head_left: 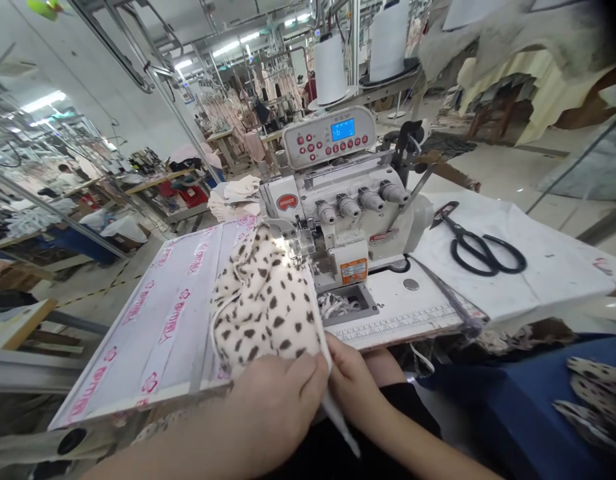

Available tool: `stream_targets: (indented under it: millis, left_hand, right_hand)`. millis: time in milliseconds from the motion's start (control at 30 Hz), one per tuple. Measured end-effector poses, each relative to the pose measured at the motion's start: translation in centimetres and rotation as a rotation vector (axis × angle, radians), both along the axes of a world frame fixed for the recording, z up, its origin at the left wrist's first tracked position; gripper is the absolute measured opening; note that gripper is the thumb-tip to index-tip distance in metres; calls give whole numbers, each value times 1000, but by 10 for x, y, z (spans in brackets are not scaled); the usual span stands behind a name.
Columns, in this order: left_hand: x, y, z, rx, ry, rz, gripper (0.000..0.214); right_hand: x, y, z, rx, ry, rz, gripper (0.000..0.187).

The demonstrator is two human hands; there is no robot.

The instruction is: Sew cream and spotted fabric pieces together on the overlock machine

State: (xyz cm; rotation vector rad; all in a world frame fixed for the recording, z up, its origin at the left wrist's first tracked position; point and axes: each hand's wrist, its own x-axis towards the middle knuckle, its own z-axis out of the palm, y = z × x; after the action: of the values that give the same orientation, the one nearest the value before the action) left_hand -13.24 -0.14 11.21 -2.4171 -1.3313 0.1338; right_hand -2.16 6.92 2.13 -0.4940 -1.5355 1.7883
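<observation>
A cream fleece with dark brown spots [263, 310] lies bunched on the machine's table, its far end under the presser foot [301, 240] of an overlock sewing machine [338, 200]. My left hand [278, 397] grips the near edge of the fabric from above. Close beside it, my right hand [351, 380] pinches the same edge, and a pale strip of cloth [341, 423] hangs below those fingers. The needle area is partly hidden by the fabric.
A clear acrylic extension table with pink print [158, 320] lies left of the machine. Black-handled scissors [481, 250] rest on a white sheet [548, 257] to the right. Several spotted pieces [595, 400] lie on blue cloth at lower right. Two white thread cones [331, 70] stand behind the machine.
</observation>
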Motion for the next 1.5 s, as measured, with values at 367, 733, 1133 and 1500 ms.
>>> stream_targets:
  millis: [367,733,1133,1500]
  left_hand:
    - [-14,33,-15,278,-42,49,25]
    - [9,-30,-43,42,-732,559,11]
    - [10,-38,-49,190,-745,49,28]
    - [15,-46,-23,121,-792,-8,24]
  right_hand:
    - [-23,37,7,151,-111,-39,20]
    - [34,-18,7,-70,-234,52,13]
    - [59,-55,22,-233,-208,192,10]
    - [71,-57,36,-175,-235,171,37]
